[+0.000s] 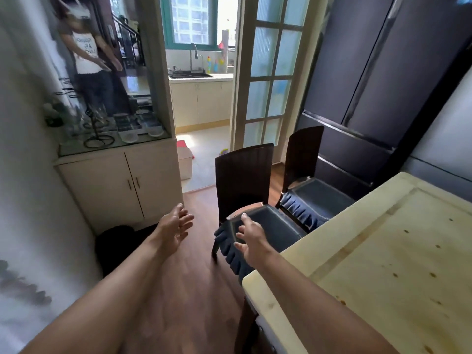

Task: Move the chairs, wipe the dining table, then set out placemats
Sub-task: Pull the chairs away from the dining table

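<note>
The task is judged to be at its first step. Two dark chairs with blue frilled cushions are seen close against the dining table (383,251): the near chair (244,175) beside its corner, the far chair (304,149) just behind, its seat partly hidden by the table edge. The right hand (251,241) is stretched over the near chair's cushion (278,227), fingers spread, nothing held; contact cannot be told. The left hand (175,227) is held open over the wooden floor (194,290), empty. Wiping and placemats are taken as not yet done: small brown marks are seen on the pale tabletop, and no cloth or mat is in view. A cream cabinet (122,185) with a mirrored glassware shelf is seen on the left, and a kitchen is glimpsed past a glass-paned door (268,72).
</note>
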The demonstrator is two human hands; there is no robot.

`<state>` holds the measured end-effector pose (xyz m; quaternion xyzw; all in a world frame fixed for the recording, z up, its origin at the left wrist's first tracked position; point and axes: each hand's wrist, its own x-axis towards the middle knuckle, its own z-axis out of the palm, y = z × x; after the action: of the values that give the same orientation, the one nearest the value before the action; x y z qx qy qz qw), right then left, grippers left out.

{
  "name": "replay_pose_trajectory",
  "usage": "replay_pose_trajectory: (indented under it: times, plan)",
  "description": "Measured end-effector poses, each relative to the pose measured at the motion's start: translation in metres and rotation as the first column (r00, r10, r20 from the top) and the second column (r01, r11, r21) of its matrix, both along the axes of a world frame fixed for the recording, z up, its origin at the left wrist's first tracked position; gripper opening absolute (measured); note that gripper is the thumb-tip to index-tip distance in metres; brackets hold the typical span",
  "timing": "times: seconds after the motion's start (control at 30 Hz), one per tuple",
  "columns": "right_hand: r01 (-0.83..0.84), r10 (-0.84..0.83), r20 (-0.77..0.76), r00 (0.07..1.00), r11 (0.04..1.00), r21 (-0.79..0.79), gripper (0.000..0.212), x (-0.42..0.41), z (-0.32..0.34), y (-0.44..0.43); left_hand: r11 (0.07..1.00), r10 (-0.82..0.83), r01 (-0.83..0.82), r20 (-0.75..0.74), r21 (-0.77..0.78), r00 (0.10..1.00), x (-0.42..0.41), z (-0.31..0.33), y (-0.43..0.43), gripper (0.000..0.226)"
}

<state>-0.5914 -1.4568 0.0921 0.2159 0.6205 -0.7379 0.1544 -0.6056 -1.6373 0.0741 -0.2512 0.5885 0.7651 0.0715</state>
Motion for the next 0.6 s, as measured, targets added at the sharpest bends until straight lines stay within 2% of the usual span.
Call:
replay_pose_trajectory:
  times: [0.27, 0.47, 0.6]
  plan:
    - [0.081, -0.079, 0.058, 0.995, 0.996, -0.036, 0.049, -0.132, -0.013, -0.054, 0.994, -0.107, 0.107, 0.018, -0.020, 0.994, -0.140, 0.000, -0.051, 0.050]
    - [0.247, -0.235, 0.126, 0.964, 0.964, -0.094, 0.054, -0.220, -0.038, -0.076, 0.959, -0.280, 0.280, 0.016, -0.038, 0.960, -0.268, -0.005, -0.076, 0.050]
    - [0.429, -0.408, 0.166, 0.898, 0.895, -0.124, 0.056, -0.278, -0.047, -0.095, 0.890, -0.453, 0.453, 0.019, -0.052, 0.891, -0.358, -0.009, -0.086, 0.052]
